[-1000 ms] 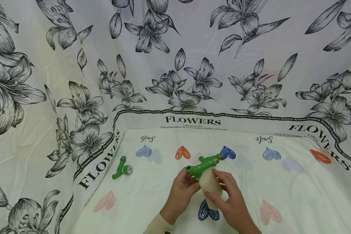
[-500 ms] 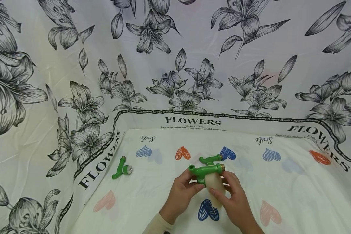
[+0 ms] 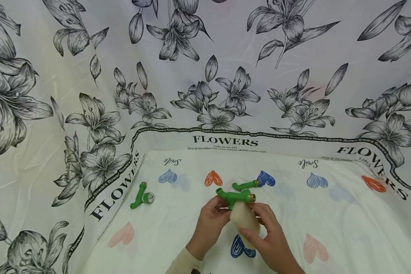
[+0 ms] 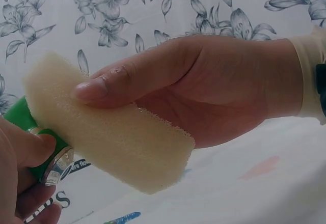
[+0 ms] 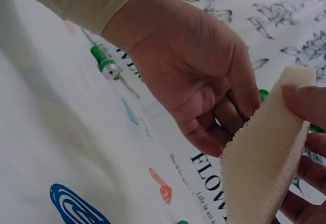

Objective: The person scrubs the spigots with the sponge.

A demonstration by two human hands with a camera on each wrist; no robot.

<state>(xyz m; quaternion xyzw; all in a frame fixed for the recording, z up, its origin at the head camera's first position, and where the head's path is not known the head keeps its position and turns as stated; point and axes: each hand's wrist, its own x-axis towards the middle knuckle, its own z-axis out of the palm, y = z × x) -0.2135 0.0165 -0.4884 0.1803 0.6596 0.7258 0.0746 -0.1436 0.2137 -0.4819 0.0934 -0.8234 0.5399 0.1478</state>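
My left hand (image 3: 208, 224) grips a green tap (image 3: 233, 197) with a brass threaded end that points right. In the left wrist view its fingers hold the tap near a silvery end (image 4: 60, 166). A cream sponge (image 3: 242, 217) is pinched in my right hand (image 3: 273, 239), thumb on the near face and fingers behind. The sponge covers the lower part of the tap in the head view; whether its hidden face touches there I cannot tell. In the right wrist view the sponge (image 5: 265, 147) hides most of the tap.
Another green tap (image 3: 244, 186) lies on the heart-printed white cloth (image 3: 178, 239) just beyond the held one. Farther left lies a third green tap (image 3: 139, 198) with a round whitish end. A flower-printed curtain (image 3: 198, 49) hangs behind and to the left.
The held tap has tilted, its brass end swinging downward. It and the sponge moved slightly right, then back left, with both hands keeping their hold. The other taps lie as before.
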